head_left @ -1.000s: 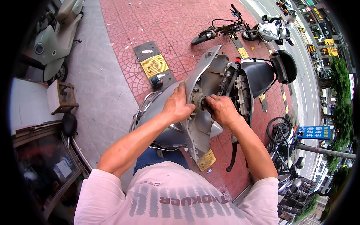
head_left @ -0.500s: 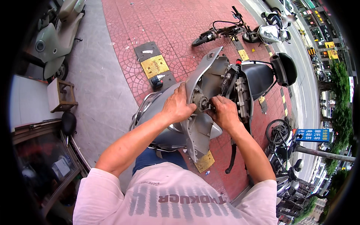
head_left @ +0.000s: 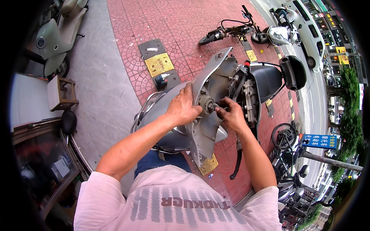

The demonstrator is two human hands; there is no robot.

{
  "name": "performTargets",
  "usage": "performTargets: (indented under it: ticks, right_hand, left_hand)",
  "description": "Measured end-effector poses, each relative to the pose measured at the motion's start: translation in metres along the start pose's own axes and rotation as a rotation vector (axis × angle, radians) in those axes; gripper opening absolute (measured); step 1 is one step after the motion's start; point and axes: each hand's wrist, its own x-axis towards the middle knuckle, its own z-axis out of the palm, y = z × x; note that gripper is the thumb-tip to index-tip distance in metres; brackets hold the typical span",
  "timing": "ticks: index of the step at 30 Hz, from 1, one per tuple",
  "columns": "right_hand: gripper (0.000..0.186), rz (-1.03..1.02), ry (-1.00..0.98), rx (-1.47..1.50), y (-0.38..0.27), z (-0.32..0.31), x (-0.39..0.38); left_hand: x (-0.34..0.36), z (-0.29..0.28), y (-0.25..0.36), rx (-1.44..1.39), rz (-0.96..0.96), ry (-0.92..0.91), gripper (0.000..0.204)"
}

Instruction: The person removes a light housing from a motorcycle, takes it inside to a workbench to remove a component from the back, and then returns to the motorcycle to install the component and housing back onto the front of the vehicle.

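Note:
A grey scooter stands in front of me, its handlebar top stripped away and the steering stem (head_left: 207, 103) bare. My left hand (head_left: 181, 107) grips the edge of the grey front panel (head_left: 163, 115), fingers along its outer face and thumb at the inner edge. Against the end of the stem, my right hand (head_left: 232, 114) pinches a small metal ring-shaped part (head_left: 214, 106) between thumb and forefinger. Its exact kind is too small to tell. Beside that hand run dark cables and a tube (head_left: 239, 82), leading toward the black seat (head_left: 266, 79).
A cordless drill (head_left: 161, 80) lies on a black-and-yellow ramp (head_left: 158, 64) beyond the panel. A stripped bike (head_left: 227, 32) and a silver scooter (head_left: 277, 35) stand farther off. At left are a wooden stool (head_left: 61, 92) and a glass-fronted cabinet (head_left: 50, 173). A dark lever (head_left: 236, 165) hangs below the scooter.
My right hand has drawn slightly back from the stem and its fingers have shifted, exposing the metal ring. My left hand keeps its place on the panel. A white van has come farther into view.

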Motion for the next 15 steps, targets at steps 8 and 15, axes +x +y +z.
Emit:
performTargets:
  ticks: [8, 15]
  right_hand:
    - [0.038, 0.578, -0.337, 0.476, 0.006, -0.012, 0.024]
    - [0.035, 0.564, -0.376, 0.498, 0.007, -0.012, 0.027]
  left_hand:
    - [0.000, 0.004, -0.004, -0.008, 0.008, 0.023, 0.098]
    - [0.000, 0.000, 0.001, -0.018, -0.008, -0.005, 0.099]
